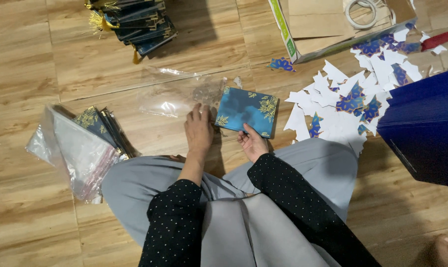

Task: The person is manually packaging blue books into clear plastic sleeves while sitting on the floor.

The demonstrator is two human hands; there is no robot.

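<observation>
A blue card with gold flower corners [247,111] lies flat on the wooden floor in front of my knees. My right hand [252,142] grips its near edge from below. My left hand [198,129] rests palm down just left of the card, fingers spread on a clear plastic sleeve [177,96] that stretches away to the left. The card's left edge meets the mouth of that sleeve.
A stack of dark blue cards with gold tassels [135,22] sits at the top. Bagged cards [88,143] lie left. White and blue paper offcuts [350,96] spread to the right, by a cardboard box [327,24] with a tape roll and a dark blue box [426,128].
</observation>
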